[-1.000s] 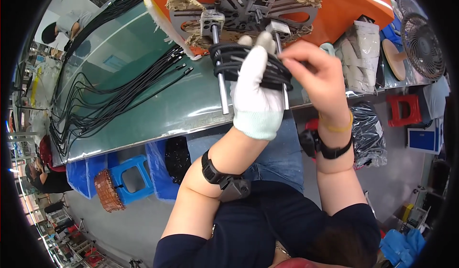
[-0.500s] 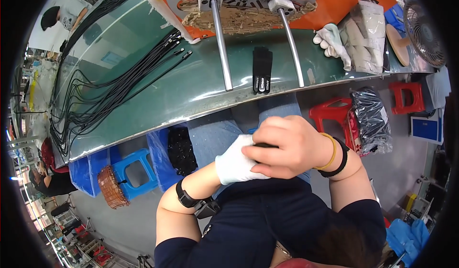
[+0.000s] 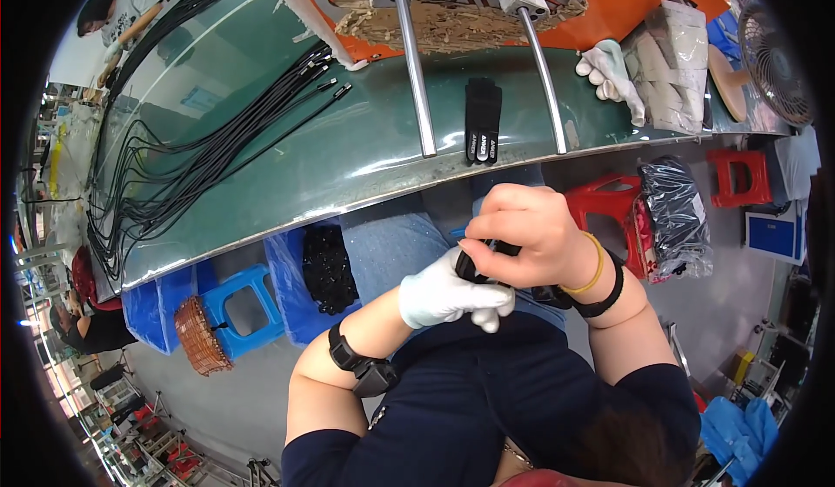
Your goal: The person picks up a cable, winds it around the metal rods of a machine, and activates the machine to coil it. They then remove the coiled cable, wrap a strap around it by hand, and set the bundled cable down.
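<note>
In front of my body, above my lap, both hands meet around a small black item [image 3: 467,266]. My left hand [image 3: 448,296] wears a white glove and is closed around it from the left. The bare fingers of my right hand [image 3: 526,236] pinch it from above. Fingers cover most of the item, so its exact kind is hidden. Beyond my hands, several black straps [image 3: 483,113] with pale printed ends lie side by side near the table's front edge, between two metal rods [image 3: 415,74].
Black cables [image 3: 204,161] spread over the left of the green table [image 3: 365,130]. An orange fixture [image 3: 639,0] stands at the back. A white glove [image 3: 611,78], a wrapped bundle [image 3: 674,70] and a fan [image 3: 770,61] are on the right. Blue stool [image 3: 277,300] and red stool [image 3: 600,204] flank my legs.
My right hand has lifted and turned, uncovering part of the black item. My gloved hand has shifted slightly right, and its fingers now show below. The person at far left has stretched out an arm.
</note>
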Demonstrator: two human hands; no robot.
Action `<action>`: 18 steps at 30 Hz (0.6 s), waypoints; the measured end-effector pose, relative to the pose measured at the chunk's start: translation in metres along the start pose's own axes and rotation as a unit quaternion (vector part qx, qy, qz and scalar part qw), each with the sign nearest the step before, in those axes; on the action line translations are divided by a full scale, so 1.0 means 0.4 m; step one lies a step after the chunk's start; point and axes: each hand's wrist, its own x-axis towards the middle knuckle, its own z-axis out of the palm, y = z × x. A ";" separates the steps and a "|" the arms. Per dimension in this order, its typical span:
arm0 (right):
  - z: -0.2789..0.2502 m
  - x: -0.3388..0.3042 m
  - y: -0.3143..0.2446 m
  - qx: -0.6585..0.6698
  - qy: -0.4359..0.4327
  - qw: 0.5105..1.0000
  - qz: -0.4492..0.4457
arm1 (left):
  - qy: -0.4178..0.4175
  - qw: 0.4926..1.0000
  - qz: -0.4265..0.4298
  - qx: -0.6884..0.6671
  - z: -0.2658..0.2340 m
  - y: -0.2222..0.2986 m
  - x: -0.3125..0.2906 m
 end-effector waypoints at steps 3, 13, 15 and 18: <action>0.003 -0.009 0.004 -0.016 -0.016 1.000 -0.003 | 0.039 0.992 0.076 0.089 -0.001 -0.040 0.031; 0.000 0.008 -0.009 0.496 0.128 0.794 0.328 | 0.063 0.989 0.130 -0.014 -0.001 0.025 -0.027; -0.007 -0.004 0.013 0.482 0.029 0.830 0.278 | 0.074 0.987 0.139 -0.025 0.003 0.037 -0.037; -0.042 -0.013 0.019 0.319 -0.060 0.922 0.210 | 0.094 0.982 0.159 -0.044 0.010 0.049 -0.043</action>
